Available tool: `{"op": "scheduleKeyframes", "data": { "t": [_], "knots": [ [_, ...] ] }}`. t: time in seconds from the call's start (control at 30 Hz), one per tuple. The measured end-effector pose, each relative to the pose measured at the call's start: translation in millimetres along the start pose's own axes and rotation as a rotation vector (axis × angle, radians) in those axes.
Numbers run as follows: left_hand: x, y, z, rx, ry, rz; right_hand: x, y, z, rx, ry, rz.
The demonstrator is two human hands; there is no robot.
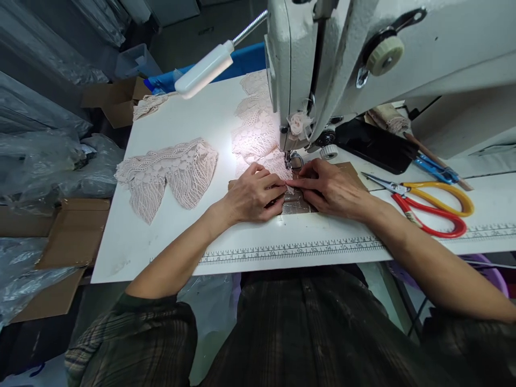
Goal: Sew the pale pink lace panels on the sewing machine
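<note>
Two hands press pink lace at a sewing machine.
Left hand [252, 194] and right hand [328, 188], fingers curled flat, pinch the lace strip [278, 164] just near the presser foot [293, 160]; scissors [427, 207] lie right.

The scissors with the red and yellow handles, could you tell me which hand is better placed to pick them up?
Probably the right hand: the scissors lie on the table on its side, past its wrist. The left hand rests on the lace piece by the needle, and would have to cross over.
</note>
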State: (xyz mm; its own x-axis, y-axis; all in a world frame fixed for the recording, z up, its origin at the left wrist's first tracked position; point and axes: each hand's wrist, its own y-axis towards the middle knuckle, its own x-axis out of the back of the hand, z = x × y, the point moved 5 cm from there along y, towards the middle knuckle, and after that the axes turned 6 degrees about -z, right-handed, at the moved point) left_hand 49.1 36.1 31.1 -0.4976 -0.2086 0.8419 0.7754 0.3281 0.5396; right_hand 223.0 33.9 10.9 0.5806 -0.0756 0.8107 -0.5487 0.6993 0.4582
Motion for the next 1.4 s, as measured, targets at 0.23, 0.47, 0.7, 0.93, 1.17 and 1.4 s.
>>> {"op": "scheduleKeyframes", "data": {
  "t": [0.23, 0.47, 0.7, 0.93, 1.17, 1.4],
  "knots": [
    [-4.7, 10.7, 8.5, -0.025, -0.057, 0.092, 0.3, 0.0, -2.2, 0.006, -0.038, -0.022],
    [-6.2, 6.7, 6.7, 0.021, -0.037, 0.059, -0.1, -1.1, -4.8, -0.027, -0.045, 0.0],
    [-5.1, 4.8, 6.1, 0.04, -0.028, 0.062, 0.7, -1.3, -2.3, -0.022, -0.051, -0.006],
    [-1.6, 3.4, 5.7, 0.06, -0.059, 0.047, -0.5, -3.6, -2.3, -0.05, -0.066, 0.007],
    [1.0, 3.9, 7.4, 0.065, -0.081, 0.033, -1.6, -2.8, -3.0, -0.074, -0.092, 0.025],
    [-2.8, 1.9, 9.7, 0.078, -0.039, 0.068, -3.7, 0.5, -1.8, -0.114, -0.178, 0.047]
  ]
}}
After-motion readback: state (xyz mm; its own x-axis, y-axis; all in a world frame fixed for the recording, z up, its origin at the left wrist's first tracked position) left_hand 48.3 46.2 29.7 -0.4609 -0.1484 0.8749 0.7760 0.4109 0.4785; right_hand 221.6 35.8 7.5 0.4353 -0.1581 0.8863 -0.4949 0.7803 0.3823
